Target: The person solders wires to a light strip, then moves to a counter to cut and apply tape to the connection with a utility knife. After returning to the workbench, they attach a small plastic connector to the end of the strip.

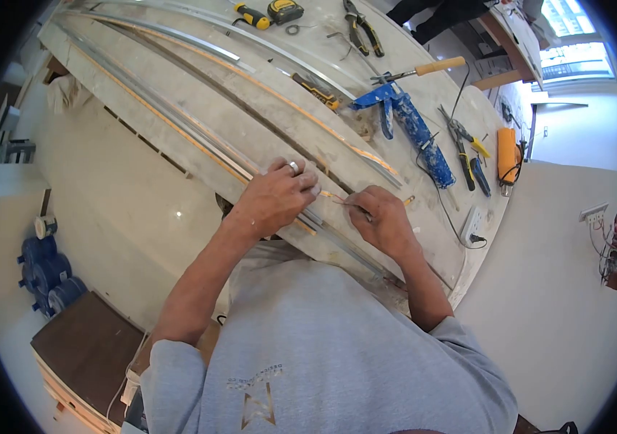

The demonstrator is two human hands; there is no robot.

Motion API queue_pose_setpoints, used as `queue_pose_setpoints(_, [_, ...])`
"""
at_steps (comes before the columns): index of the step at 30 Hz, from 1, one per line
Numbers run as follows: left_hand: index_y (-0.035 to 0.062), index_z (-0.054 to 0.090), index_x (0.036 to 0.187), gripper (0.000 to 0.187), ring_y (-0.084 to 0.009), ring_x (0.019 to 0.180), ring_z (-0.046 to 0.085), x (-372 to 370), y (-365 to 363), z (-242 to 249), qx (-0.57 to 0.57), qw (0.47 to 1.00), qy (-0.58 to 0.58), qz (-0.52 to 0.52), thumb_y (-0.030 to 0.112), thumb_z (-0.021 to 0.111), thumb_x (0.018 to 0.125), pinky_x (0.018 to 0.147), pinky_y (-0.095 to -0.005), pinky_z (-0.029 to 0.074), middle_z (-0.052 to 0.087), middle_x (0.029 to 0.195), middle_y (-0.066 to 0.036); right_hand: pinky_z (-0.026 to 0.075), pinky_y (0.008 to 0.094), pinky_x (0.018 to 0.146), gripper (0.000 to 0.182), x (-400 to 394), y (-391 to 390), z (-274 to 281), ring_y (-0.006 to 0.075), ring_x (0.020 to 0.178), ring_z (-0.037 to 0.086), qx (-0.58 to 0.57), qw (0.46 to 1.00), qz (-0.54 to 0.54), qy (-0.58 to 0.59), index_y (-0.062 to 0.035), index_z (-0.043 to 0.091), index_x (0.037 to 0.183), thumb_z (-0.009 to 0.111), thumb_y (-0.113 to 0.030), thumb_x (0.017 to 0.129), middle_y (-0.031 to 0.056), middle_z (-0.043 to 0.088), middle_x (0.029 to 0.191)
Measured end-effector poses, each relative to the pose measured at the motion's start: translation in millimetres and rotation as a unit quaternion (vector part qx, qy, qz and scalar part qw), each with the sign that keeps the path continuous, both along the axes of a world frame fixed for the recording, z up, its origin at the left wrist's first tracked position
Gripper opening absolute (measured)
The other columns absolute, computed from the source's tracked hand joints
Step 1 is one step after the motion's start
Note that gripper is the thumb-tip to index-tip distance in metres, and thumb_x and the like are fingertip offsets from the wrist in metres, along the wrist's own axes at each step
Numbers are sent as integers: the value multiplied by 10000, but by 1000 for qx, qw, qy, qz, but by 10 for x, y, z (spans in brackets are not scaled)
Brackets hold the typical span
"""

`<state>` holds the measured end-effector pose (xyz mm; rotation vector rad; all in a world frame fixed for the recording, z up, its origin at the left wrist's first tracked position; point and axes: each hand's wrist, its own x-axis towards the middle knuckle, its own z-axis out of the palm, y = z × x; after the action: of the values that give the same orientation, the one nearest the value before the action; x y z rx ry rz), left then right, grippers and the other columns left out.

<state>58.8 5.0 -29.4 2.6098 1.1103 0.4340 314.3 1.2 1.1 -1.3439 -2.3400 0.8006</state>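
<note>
My left hand (pixel 281 194), a ring on one finger, is closed on the end of a narrow yellow-orange strip that looks like an LED strip (pixel 326 194). Thin wires (pixel 339 200) run from that end across to my right hand (pixel 383 219), whose fingers are pinched on them. Exactly how the wires sit between those fingertips is hidden. Beneath both hands lie long metal channels (pixel 344 242) along the near edge of the workbench (pixel 178 94). Another yellow-orange strip (pixel 279 98) stretches along the bench beyond my hands.
Past my right hand lie a blue caulking gun (pixel 420 137), a soldering iron (pixel 438 66), pliers (pixel 460 141), an orange tool (pixel 507 155) and a white power strip (pixel 473 223). Farther off are a tape measure (pixel 284 10), a screwdriver (pixel 253 16) and more pliers (pixel 363 29). A person's legs (pixel 438 18) show behind.
</note>
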Motion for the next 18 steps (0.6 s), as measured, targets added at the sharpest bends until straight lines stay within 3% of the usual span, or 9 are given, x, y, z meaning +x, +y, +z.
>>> queue_pose_setpoints(5, [64, 708, 1096, 265, -234, 1159, 570, 79, -56, 56, 59, 998, -4, 26, 153, 574, 885, 997, -417, 410, 653, 1130, -69, 509, 437, 699, 112, -23, 2, -25, 332, 798, 628, 22, 1000, -6, 8, -48, 695, 918, 710, -45, 807, 132, 614, 802])
queue_pose_setpoints(11, [27, 675, 1185, 356, -255, 1206, 557, 259, -381, 107, -21, 993, 53, 104, 182, 599, 873, 1033, -450, 371, 630, 1247, -104, 508, 436, 689, 90, -20, 4, -55, 328, 792, 628, 37, 999, -7, -5, -51, 696, 900, 712, -53, 811, 129, 614, 803])
queue_pose_setpoints(14, [48, 630, 1282, 478, -295, 1292, 516, 399, -587, 178, 19, 982, 95, 162, 273, 665, 862, 1066, -510, 321, 583, 1345, -152, 522, 397, 682, 111, 3, 5, -61, 313, 765, 647, 47, 999, -11, -2, -43, 720, 927, 713, -50, 816, 132, 643, 814])
queue_pose_setpoints(17, [113, 552, 1399, 701, -354, 1426, 389, 498, -690, 240, -85, 975, 59, 199, 454, 755, 822, 1105, -571, 247, 455, 1482, -221, 525, 372, 662, 99, 25, 5, -60, 267, 753, 661, 37, 998, -30, 28, -39, 721, 926, 723, -45, 827, 117, 665, 839])
queue_pose_setpoints(18, [113, 552, 1399, 701, -354, 1426, 389, 513, -701, 252, -80, 976, 62, 192, 454, 755, 822, 1105, -571, 247, 455, 1482, -221, 525, 361, 651, 90, 40, -3, -59, 239, 743, 665, 19, 996, -57, 60, -37, 722, 924, 729, -46, 835, 110, 674, 850])
